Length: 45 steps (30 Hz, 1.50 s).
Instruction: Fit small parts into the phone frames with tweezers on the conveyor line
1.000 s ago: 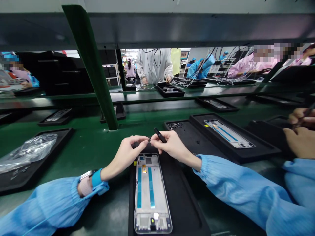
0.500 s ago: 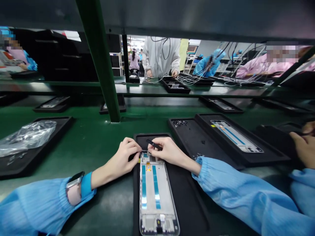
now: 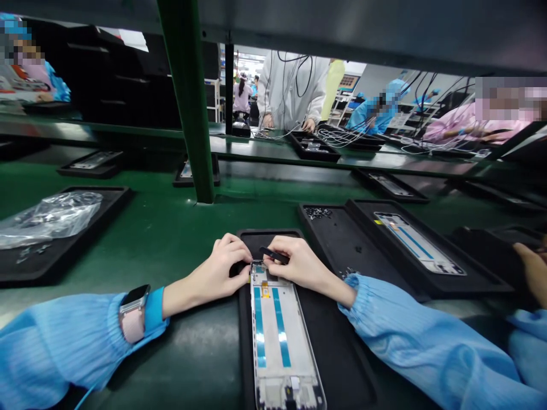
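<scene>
My right hand point(image 3: 299, 266) is closed on black tweezers point(image 3: 274, 255), held low with their tip toward the top edge of the phone frame point(image 3: 282, 336), which lies flat and lengthwise in the black tray point(image 3: 269, 238), its top end between my hands where both can reach it. My left hand point(image 3: 211, 272) curls in with its fingertips point(image 3: 244, 261) at that same edge, perhaps steadying it, though the head view doesn't show whether they pinch something small or only press. To my right, a second phone frame point(image 3: 419, 244) rests in a matching tray point(image 3: 444, 279), beside a side tray point(image 3: 337, 246) with tiny screws point(image 3: 317, 213).
</scene>
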Available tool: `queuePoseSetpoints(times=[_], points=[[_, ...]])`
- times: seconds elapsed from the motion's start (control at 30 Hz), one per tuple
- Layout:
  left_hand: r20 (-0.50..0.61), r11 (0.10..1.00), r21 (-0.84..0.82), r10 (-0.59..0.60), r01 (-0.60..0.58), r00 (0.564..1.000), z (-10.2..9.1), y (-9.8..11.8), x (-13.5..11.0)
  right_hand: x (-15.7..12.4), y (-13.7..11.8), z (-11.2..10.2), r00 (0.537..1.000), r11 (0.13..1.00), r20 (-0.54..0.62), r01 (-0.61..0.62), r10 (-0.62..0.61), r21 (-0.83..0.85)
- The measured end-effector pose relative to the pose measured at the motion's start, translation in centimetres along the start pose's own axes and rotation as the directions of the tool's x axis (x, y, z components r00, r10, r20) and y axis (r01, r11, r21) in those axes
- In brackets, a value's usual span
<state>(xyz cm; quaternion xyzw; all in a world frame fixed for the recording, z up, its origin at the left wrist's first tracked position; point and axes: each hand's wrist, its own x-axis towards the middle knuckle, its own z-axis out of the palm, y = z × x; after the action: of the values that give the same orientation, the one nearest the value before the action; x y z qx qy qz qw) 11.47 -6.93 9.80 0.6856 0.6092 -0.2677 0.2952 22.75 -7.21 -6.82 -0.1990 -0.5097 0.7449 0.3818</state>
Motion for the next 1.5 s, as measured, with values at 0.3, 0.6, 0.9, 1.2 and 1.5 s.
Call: queuePoseSetpoints(times=[0.3,0.6,0.9,1.2,1.5], points=[[0.009,1.0,-0.002,-0.011,0.011,1.0,0.0,-0.1,0.0,-0.1,0.0,0.2,1.0,1.0,-0.027,-0.011,0.011,-0.016],[0.009,1.0,0.027,-0.014,0.013,1.0,0.0,-0.1,0.0,-0.4,0.2,0.5,0.999,0.999,-0.045,0.027,-0.028,-0.032],[0.032,0.998,0.066,0.003,-0.006,0.999,-0.1,0.0,-0.1,-0.3,-0.2,0.6,0.998,0.998,-0.028,0.059,-0.06,-0.027],[0.102,0.976,0.177,0.108,-0.124,0.989,-0.1,0.1,0.1,0.3,-0.5,-0.5,0.997,0.999,0.077,0.032,-0.029,-0.04],[0.143,0.952,0.251,0.141,-0.174,0.98,-0.4,0.4,0.5,0.6,1.6,-0.2,0.936,0.891,0.206,-0.337,0.284,0.303]])
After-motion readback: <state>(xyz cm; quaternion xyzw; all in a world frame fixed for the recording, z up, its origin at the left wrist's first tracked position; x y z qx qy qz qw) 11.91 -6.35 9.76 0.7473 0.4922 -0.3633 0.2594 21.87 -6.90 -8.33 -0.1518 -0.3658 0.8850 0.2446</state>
